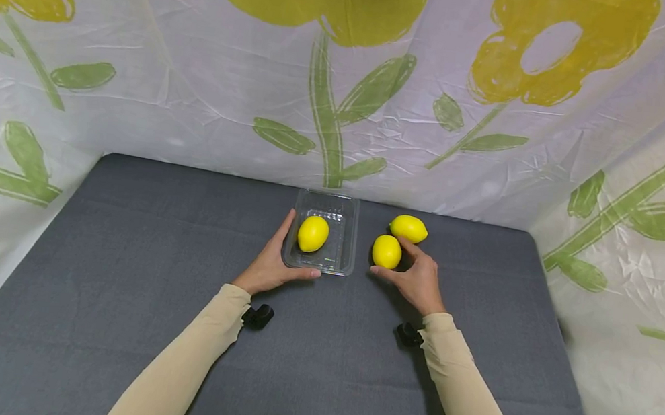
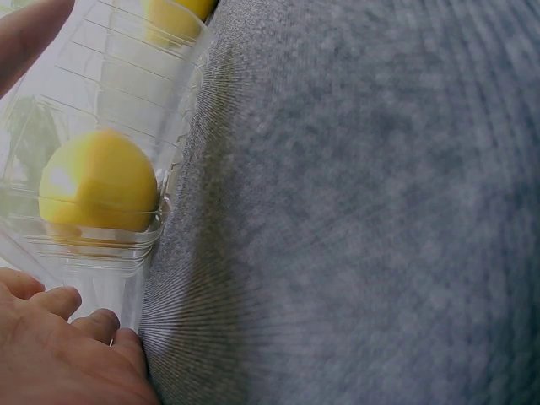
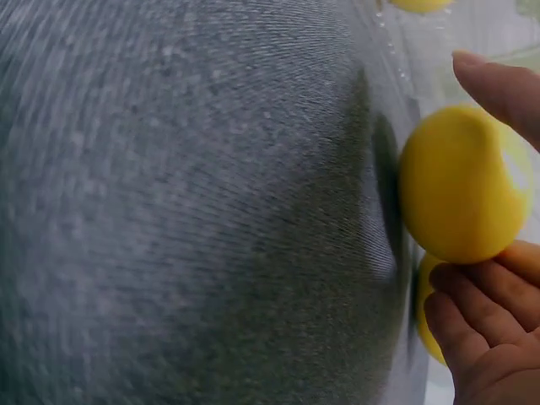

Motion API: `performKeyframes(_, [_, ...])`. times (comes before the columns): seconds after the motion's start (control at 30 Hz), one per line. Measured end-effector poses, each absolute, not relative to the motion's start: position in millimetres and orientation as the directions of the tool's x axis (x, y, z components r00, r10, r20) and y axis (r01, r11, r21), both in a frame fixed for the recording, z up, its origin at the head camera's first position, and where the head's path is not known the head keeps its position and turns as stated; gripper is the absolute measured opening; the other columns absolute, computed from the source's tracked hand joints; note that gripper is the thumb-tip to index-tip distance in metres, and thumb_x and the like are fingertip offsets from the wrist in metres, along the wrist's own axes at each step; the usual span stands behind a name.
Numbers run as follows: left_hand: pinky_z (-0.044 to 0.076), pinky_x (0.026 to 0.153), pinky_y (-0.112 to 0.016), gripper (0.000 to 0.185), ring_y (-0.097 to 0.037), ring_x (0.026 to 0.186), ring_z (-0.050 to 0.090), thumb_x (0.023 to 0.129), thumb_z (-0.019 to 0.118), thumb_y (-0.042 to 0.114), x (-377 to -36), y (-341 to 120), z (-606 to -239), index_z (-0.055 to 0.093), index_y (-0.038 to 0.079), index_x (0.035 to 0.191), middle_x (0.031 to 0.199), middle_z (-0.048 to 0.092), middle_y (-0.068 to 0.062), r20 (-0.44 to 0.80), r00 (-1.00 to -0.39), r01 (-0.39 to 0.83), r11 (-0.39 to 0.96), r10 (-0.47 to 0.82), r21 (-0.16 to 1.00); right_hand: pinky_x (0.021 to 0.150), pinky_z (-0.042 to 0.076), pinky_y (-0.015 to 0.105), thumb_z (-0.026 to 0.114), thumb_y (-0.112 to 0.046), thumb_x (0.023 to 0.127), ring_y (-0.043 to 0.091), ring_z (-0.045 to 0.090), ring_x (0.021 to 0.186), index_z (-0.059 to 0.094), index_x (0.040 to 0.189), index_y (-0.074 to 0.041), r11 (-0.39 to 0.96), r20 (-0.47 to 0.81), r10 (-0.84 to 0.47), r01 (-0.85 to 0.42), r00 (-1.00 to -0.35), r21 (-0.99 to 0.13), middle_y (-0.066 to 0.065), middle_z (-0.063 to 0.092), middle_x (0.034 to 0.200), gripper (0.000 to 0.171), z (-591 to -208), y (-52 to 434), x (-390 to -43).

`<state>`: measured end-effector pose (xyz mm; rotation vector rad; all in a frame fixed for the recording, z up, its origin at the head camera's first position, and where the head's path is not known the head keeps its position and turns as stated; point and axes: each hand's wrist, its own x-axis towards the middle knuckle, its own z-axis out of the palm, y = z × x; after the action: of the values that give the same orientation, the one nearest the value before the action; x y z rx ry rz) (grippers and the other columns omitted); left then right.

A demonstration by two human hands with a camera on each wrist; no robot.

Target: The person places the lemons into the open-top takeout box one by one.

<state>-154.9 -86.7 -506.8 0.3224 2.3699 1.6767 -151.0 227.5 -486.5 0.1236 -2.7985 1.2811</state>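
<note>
A clear plastic tray [image 1: 341,262] lies on the dark cloth with one yellow lemon [image 1: 313,234] inside it. My left hand [image 1: 270,265] rests against the tray's near left corner, thumb along the front rim and straight fingers along the left wall. To the right of the tray, my right hand [image 1: 419,281] reaches around a second lemon [image 1: 387,251]. In the right wrist view its fingers [image 3: 477,308] touch that lemon [image 3: 462,186] on one side, while a gap shows between the thumb and the fruit. Just behind is a third lemon [image 1: 409,228], partly hidden by the hand in the right wrist view.
The grey cloth-covered table [image 1: 137,268] extends to both sides and in front of the hands. A white curtain [image 1: 196,112] with printed yellow flowers hangs right behind its far edge and along the sides. Small black cameras sit at both wrists.
</note>
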Motion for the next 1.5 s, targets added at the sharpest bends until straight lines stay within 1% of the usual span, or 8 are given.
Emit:
performKeyframes(0.17, [0.014, 0.122, -0.056, 0.132, -0.025, 0.155, 0.002, 0.076, 0.091, 0.038, -154.7, -85.9, -505.2, -0.007, 0.025, 0.164, 0.17, -0.005, 0.002, -0.057, -0.952, 0.049, 0.331, 0.301, 0.942, 0.108, 0.041, 0.056, 0.094, -0.03, 0.074, 0.04, 0.053, 0.128, 0.054, 0.147, -0.003, 0.676, 0.071, -0.044, -0.082, -0.997, -0.732, 0.018, 0.058, 0.142, 0.088, -487.9, 224.5, -151.8])
performKeyframes(0.37, [0.014, 0.123, -0.054, 0.132, -0.024, 0.155, 0.003, 0.076, 0.091, 0.037, -154.7, -85.6, -505.8, -0.006, 0.026, 0.164, 0.17, -0.004, 0.003, -0.062, -0.953, 0.043, 0.338, 0.296, 0.94, 0.107, 0.041, 0.055, 0.093, -0.029, 0.074, 0.04, 0.055, 0.126, 0.055, 0.145, -0.002, 0.692, 0.072, -0.042, -0.081, -0.997, -0.717, 0.019, 0.06, 0.14, 0.084, -488.2, 222.7, -152.8])
performKeyframes(0.67, [0.014, 0.123, -0.055, 0.132, -0.023, 0.155, 0.003, 0.076, 0.091, 0.036, -155.0, -85.8, -506.4, -0.006, 0.026, 0.164, 0.17, -0.004, 0.003, -0.06, -0.954, 0.045, 0.337, 0.294, 0.94, 0.106, 0.046, 0.051, 0.093, -0.025, 0.075, 0.037, 0.055, 0.129, 0.056, 0.143, 0.001, 0.628, 0.114, -0.05, -0.12, -0.992, -0.769, 0.02, 0.058, 0.141, 0.082, -470.2, 212.8, -156.0])
performKeyframes(0.9, [0.013, 0.123, -0.055, 0.131, -0.026, 0.155, 0.003, 0.077, 0.091, 0.035, -155.2, -85.5, -506.5, -0.006, 0.024, 0.164, 0.17, -0.003, 0.0, -0.049, -0.955, 0.054, 0.335, 0.293, 0.941, 0.106, 0.047, 0.051, 0.093, -0.022, 0.075, 0.036, 0.057, 0.129, 0.055, 0.143, 0.002, 0.557, 0.131, -0.114, -0.172, -0.985, -0.813, 0.02, 0.058, 0.141, 0.082, -452.9, 192.5, -164.4])
performKeyframes(1.13, [0.012, 0.122, -0.058, 0.128, -0.028, 0.155, 0.003, 0.079, 0.089, 0.028, -155.2, -85.3, -505.8, -0.007, 0.024, 0.164, 0.17, -0.004, -0.002, -0.059, -0.953, 0.044, 0.331, 0.296, 0.942, 0.107, 0.046, 0.052, 0.092, -0.021, 0.076, 0.035, 0.056, 0.129, 0.054, 0.143, 0.003, 0.535, 0.147, -0.192, -0.229, -0.97, -0.813, 0.021, 0.059, 0.14, 0.081, -444.9, 169.8, -172.6])
performKeyframes(1.23, [0.012, 0.122, -0.059, 0.127, -0.03, 0.155, 0.001, 0.081, 0.088, 0.022, -154.8, -84.8, -504.1, -0.008, 0.021, 0.164, 0.17, -0.005, -0.005, -0.068, -0.952, 0.036, 0.332, 0.298, 0.943, 0.106, 0.046, 0.053, 0.092, -0.021, 0.077, 0.035, 0.056, 0.129, 0.053, 0.143, 0.004, 0.534, 0.144, -0.217, -0.24, -0.966, -0.811, 0.021, 0.058, 0.141, 0.081, -444.3, 162.0, -175.3])
performKeyframes(1.3, [0.011, 0.121, -0.06, 0.126, -0.033, 0.155, 0.001, 0.081, 0.087, 0.018, -153.8, -84.3, -500.1, -0.008, 0.016, 0.164, 0.17, -0.006, -0.008, -0.072, -0.951, 0.033, 0.33, 0.3, 0.944, 0.105, 0.047, 0.053, 0.092, -0.022, 0.077, 0.035, 0.057, 0.128, 0.054, 0.143, 0.004, 0.536, 0.14, -0.229, -0.245, -0.963, -0.808, 0.02, 0.058, 0.141, 0.08, -444.4, 157.6, -177.0])
performKeyframes(1.5, [0.011, 0.121, -0.061, 0.119, -0.037, 0.154, 0.002, 0.082, 0.083, 0.01, -143.8, -82.4, -469.5, -0.005, 0.004, 0.162, 0.169, -0.004, -0.017, -0.074, -0.946, 0.027, 0.305, 0.316, 0.952, 0.104, 0.048, 0.052, 0.091, -0.025, 0.079, 0.034, 0.057, 0.127, 0.054, 0.144, 0.001, 0.572, 0.11, -0.273, -0.253, -0.956, -0.78, 0.017, 0.058, 0.142, 0.079, -446.9, 146.7, -180.9])
